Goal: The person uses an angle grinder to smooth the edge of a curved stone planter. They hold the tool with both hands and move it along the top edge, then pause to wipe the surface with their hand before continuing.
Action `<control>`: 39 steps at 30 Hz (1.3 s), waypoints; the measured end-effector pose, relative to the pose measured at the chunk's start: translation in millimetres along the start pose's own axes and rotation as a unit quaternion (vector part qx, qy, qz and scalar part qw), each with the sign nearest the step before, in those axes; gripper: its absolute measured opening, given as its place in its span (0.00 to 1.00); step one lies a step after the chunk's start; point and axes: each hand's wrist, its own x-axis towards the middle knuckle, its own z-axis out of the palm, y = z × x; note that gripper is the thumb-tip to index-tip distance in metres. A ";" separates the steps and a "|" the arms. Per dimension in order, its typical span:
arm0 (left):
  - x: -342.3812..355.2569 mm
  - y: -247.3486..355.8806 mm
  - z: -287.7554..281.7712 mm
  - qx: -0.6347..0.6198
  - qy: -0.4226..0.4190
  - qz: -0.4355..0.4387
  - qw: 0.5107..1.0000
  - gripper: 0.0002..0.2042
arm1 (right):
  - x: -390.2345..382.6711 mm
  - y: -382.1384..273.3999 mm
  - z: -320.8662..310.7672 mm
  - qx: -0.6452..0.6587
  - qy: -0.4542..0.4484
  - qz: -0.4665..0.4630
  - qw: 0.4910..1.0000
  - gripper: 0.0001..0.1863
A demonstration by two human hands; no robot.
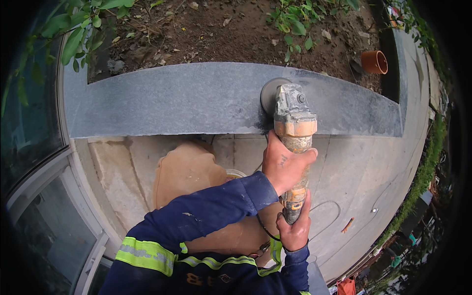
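Observation:
An angle grinder (pixel 296 123), orange and dark grey and caked with dust, points away from me over a grey stone slab (pixel 172 101). Its round grey disc (pixel 270 93) lies against or just above the slab; I cannot tell which. My left hand (pixel 284 164) is wrapped round the front of the grinder's body, behind the gear head. Round the rear end of the grinder my right hand (pixel 295 228) is closed, one finger stretched along the body. Dark dust marks the slab around the disc.
Behind the slab is a soil bed (pixel 206 37) with green plants (pixel 297 24) and a tipped terracotta pot (pixel 374 62). A thin cable (pixel 339 209) loops over the concrete floor (pixel 359 172) at right. Glazed frames (pixel 54 182) stand at left. Below the slab shows my knee (pixel 187 169).

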 end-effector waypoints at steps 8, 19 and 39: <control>-2.3 -3.3 5.7 0.009 -0.010 0.013 1.000 0.33 | -4.6 2.3 -1.5 0.006 0.008 0.017 1.000 0.46; -12.5 -9.8 -3.2 -0.040 -0.010 0.021 0.999 0.31 | -11.1 -6.1 -3.7 0.005 -0.015 0.015 1.000 0.46; -19.2 -5.6 -5.6 -0.019 0.031 0.007 0.999 0.25 | -12.9 -11.0 -5.0 0.005 -0.029 0.039 0.999 0.47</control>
